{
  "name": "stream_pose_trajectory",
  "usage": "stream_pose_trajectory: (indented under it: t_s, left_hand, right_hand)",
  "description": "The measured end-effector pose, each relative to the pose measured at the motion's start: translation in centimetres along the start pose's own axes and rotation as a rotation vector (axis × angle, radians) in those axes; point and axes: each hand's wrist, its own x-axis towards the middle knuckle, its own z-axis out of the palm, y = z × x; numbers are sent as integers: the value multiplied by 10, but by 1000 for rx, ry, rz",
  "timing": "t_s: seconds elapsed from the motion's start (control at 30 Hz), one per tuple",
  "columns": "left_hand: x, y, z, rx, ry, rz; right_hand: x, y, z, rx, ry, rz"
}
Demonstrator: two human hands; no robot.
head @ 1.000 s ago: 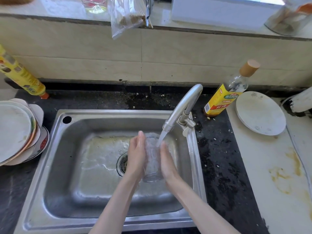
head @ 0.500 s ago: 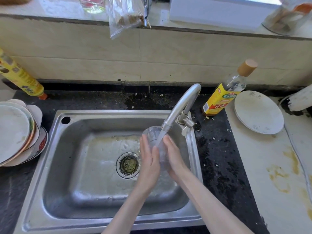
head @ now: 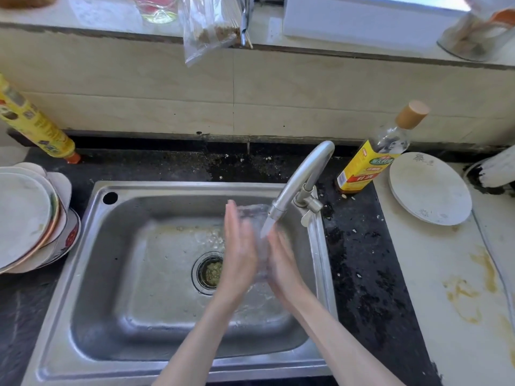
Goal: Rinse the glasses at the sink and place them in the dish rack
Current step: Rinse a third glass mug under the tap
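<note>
A clear glass (head: 254, 218) sits between my two palms over the right part of the steel sink (head: 167, 188). My left hand (head: 239, 246) presses its left side with straight fingers pointing away from me. My right hand (head: 282, 259) presses the right side, fingers mostly straight. Water runs from the tap (head: 303, 174) onto the glass and my right fingers. Much of the glass is hidden by my hands and blurred. No dish rack is in view.
A stack of plates (head: 25, 218) lies left of the sink, and a white plate (head: 429, 188) on the right counter. A yellow-labelled bottle (head: 370, 162) stands behind the tap. Another glass (head: 157, 8) stands on the sill. The drain (head: 210, 270) is open.
My palms have slid against each other with the glass between them. My left hand reached further forward than half a second ago, and the glass turned under the stream.
</note>
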Motion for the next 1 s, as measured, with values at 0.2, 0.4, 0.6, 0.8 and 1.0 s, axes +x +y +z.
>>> stream_pose_trajectory:
  t_s: [0.2, 0.4, 0.6, 0.8, 1.0]
  left_hand:
    - [-23, 5, 12, 14, -53, -51]
    - [15, -29, -13, -21, -131, -279]
    - [7, -13, -18, 187, 100, -48]
    - [12, -11, -15, 285, 231, 89]
    - [0, -15, 2, -65, 140, -107]
  right_hand:
    - [-1, -10, 2, 13, 72, -39]
    - [-12, -2, -4, 26, -17, 98]
    - [-13, -5, -11, 139, -39, 209]
    - [-15, 2, -9, -87, 109, 67]
    - [-7, 3, -12, 66, 234, 18]
